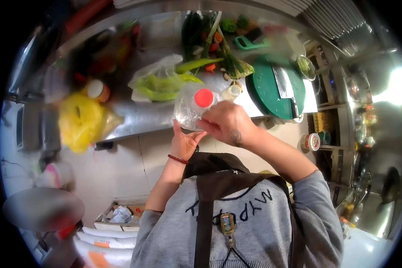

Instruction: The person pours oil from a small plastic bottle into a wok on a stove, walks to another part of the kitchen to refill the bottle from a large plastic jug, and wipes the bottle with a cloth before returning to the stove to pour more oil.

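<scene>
A clear plastic jug [187, 106] with a red screw cap is held at the front edge of the metal counter [139, 115]. My left hand [186, 142], wearing a beaded bracelet, supports it from below with the thumb up its near side. Curled fingers of my right hand [226, 120] are at the jug's right side; the hand hides that side, so its grip is unclear. Just behind stands a small pale container [232, 92]. Long green peppers [157, 87] lie partly inside a clear plastic bag beyond the jug.
To the right, a cleaver [283, 82] rests on a round green chopping board [263, 80], beside a metal bowl [306, 67] of chopped greens. Spring onions [226, 50] and a green-handled tool [243, 43] lie at the back. A yellow plastic bag [80, 120] overhangs the counter's left front.
</scene>
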Available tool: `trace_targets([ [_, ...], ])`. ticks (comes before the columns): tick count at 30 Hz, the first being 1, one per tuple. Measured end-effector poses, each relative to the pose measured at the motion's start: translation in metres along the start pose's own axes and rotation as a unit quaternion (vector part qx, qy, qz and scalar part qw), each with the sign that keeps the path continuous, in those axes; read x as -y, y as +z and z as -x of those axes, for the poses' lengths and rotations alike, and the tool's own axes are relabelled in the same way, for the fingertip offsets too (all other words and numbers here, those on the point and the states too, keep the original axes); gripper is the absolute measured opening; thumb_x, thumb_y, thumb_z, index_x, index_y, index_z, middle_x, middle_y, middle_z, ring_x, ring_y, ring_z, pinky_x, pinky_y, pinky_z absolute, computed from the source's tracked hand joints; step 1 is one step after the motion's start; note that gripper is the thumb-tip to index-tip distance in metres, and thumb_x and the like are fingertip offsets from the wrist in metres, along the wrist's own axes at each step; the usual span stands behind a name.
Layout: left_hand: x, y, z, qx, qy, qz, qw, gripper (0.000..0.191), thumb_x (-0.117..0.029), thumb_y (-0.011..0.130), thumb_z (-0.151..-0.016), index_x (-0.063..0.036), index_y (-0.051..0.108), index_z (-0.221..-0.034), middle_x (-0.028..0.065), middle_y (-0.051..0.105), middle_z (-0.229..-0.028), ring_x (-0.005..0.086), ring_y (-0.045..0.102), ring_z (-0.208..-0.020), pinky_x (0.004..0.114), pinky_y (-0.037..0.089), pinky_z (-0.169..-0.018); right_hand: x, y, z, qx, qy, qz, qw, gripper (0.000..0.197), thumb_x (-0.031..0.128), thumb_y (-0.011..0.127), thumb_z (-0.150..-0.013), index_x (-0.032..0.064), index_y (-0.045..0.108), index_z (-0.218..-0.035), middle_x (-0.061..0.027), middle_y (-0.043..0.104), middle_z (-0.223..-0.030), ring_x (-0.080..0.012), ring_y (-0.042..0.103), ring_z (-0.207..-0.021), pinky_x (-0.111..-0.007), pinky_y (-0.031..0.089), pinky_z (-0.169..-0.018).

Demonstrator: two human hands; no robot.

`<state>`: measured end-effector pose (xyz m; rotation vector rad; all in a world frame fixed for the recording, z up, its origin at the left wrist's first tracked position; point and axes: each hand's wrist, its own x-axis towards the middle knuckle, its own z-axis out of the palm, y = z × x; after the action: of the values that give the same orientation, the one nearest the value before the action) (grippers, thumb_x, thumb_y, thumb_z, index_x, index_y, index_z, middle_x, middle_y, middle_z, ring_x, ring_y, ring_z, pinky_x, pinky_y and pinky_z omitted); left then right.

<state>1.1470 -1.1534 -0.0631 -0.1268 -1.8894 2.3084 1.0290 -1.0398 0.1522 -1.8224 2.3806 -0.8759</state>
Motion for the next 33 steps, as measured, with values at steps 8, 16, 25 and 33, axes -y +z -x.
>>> trace_targets([
  [8,-0.01,0.007,-0.024,-0.021,0.113,-0.372,0.921,0.074,-0.056,0.048,-0.088,-0.0128,0.02,-0.14,0.0207,0.04,-0.133,0.049,0.053,-0.105,0.041,0.056,-0.086,-0.02,-0.027,-0.065,0.096,0.188,0.196,0.958,0.029,0.03,0.069,-0.078,0.0055,0.065,-0.094,-0.0168,0.063,-0.076,-0.0321,0.064,-0.072,-0.038,0.052,-0.065],
  [16,-0.007,0.008,-0.02,-0.089,0.215,-0.627,0.744,0.076,-0.055,0.056,-0.085,-0.0139,0.018,-0.137,0.019,0.042,-0.131,0.0463,0.056,-0.103,0.043,0.057,-0.084,-0.057,-0.038,-0.085,0.29,-0.126,0.093,0.944,0.024,0.018,0.064,-0.079,-0.0007,0.055,-0.09,-0.0164,0.058,-0.086,-0.0338,0.059,-0.081,-0.041,0.048,-0.069],
  [25,0.026,0.015,-0.023,-0.085,0.221,-0.646,0.725,0.071,-0.054,0.054,-0.086,-0.0127,0.021,-0.135,0.0179,0.043,-0.13,0.0368,0.059,-0.103,0.048,0.057,-0.083,-0.061,-0.053,-0.095,0.256,-0.433,0.186,0.844,0.031,0.009,0.06,-0.075,0.0052,0.054,-0.105,-0.0101,0.054,-0.11,-0.0289,0.055,-0.105,-0.033,0.05,-0.085],
  [33,0.026,0.015,-0.019,-0.054,0.237,-0.657,0.714,0.075,-0.045,0.057,-0.088,-0.0157,0.008,-0.137,0.0191,0.035,-0.134,0.0417,0.057,-0.102,0.051,0.057,-0.082,-0.028,-0.035,-0.101,0.452,0.108,0.218,0.858,0.039,0.025,0.064,-0.082,0.0008,0.054,-0.111,-0.0185,0.059,-0.109,-0.0346,0.059,-0.094,-0.041,0.05,-0.076],
])
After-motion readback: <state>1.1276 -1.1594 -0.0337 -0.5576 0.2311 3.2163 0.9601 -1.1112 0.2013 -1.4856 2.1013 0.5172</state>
